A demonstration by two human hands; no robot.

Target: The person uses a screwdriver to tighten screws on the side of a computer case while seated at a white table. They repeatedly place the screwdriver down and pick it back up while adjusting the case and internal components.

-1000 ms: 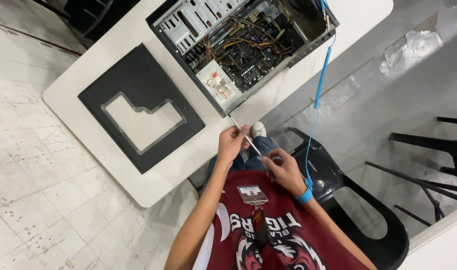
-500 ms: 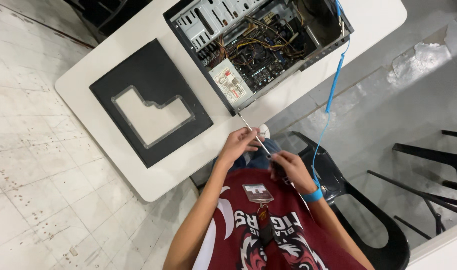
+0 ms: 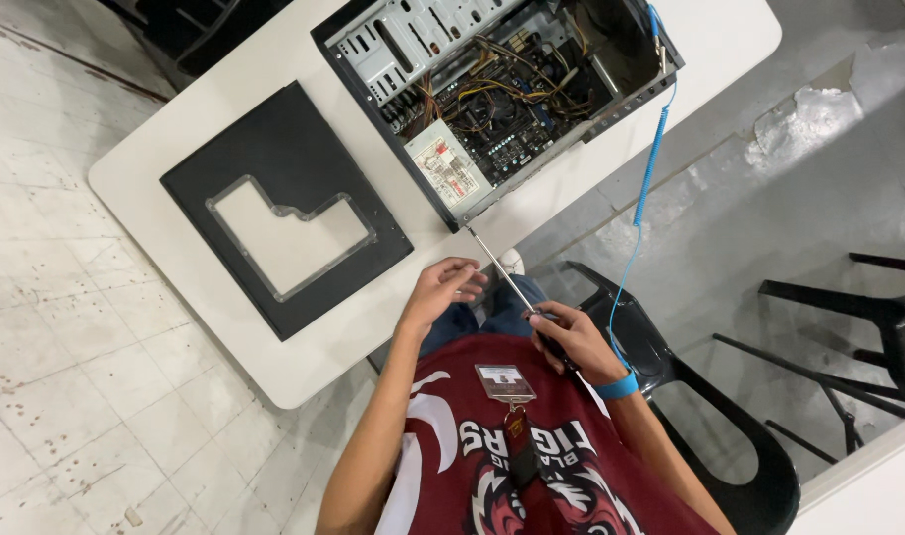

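Note:
An open desktop computer case (image 3: pixel 492 109) lies on its side on a white table (image 3: pixel 175 198), its boards and bundled wires exposed. My right hand (image 3: pixel 568 340) grips the handle of a long screwdriver (image 3: pixel 504 274), whose tip reaches the case's near corner. My left hand (image 3: pixel 442 292) hovers beside the shaft with loosely curled fingers, close to the table edge; I cannot tell if it touches the shaft. A blue wrist strap (image 3: pixel 619 386) sits on my right wrist, and its coiled blue cord (image 3: pixel 650 163) runs up to the case.
The removed black side panel (image 3: pixel 284 208) with a clear window lies flat on the table left of the case. I sit on a black plastic chair (image 3: pixel 730 446). Dark chair legs (image 3: pixel 849 337) stand at the right on the grey floor.
The view has shifted, so the table and case sit a little further right. My hands have drifted slightly apart along the screwdriver, which stays pointed at the case's corner.

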